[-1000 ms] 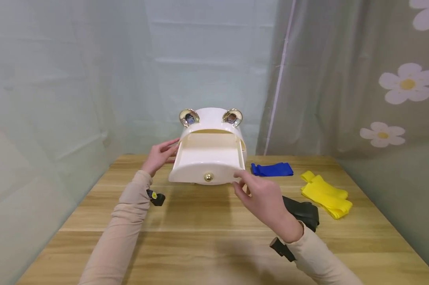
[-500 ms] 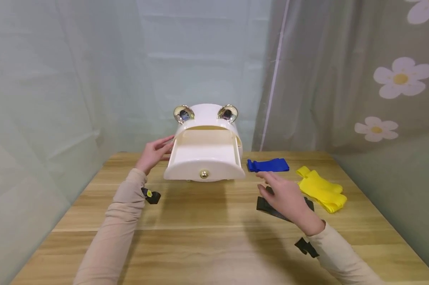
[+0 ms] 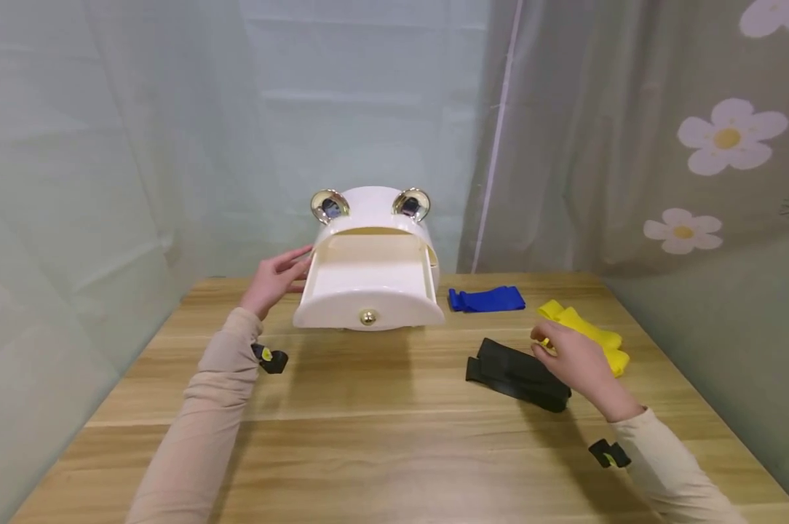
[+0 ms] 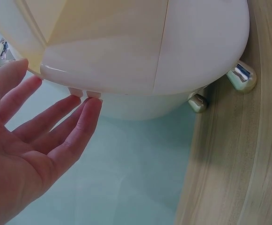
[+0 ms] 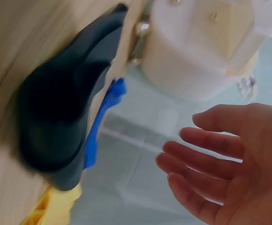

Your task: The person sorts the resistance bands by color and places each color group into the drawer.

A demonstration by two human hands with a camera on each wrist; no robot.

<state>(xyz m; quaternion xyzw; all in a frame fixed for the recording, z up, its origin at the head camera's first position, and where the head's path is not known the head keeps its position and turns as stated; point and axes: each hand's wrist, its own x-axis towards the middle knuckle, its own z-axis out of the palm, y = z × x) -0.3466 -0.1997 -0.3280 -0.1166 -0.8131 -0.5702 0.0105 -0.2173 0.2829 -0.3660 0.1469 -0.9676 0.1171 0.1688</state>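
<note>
A white frog-shaped storage box (image 3: 375, 200) with gold-rimmed eyes stands on the table, its drawer (image 3: 368, 309) pulled out toward me. A gold knob (image 3: 367, 317) sits on the drawer front. My left hand (image 3: 273, 282) touches the box's left side with extended fingertips, as the left wrist view shows (image 4: 42, 126). My right hand (image 3: 578, 364) hovers over the table between a folded black band (image 3: 519, 372) and a folded yellow band (image 3: 587, 331). In the right wrist view its fingers (image 5: 196, 159) are loosely bent, with nothing between them. A blue band (image 3: 488, 299) lies right of the box.
The wooden table (image 3: 342, 437) ends at the back against a pale curtain (image 3: 368, 94). A grey curtain with white flowers (image 3: 731, 137) hangs at the right. Gold feet (image 4: 242, 77) lift the box off the tabletop.
My right hand has let go of the drawer front and moved right, past the black band toward the yellow one. The left hand stays at the box. The view has shifted slightly.
</note>
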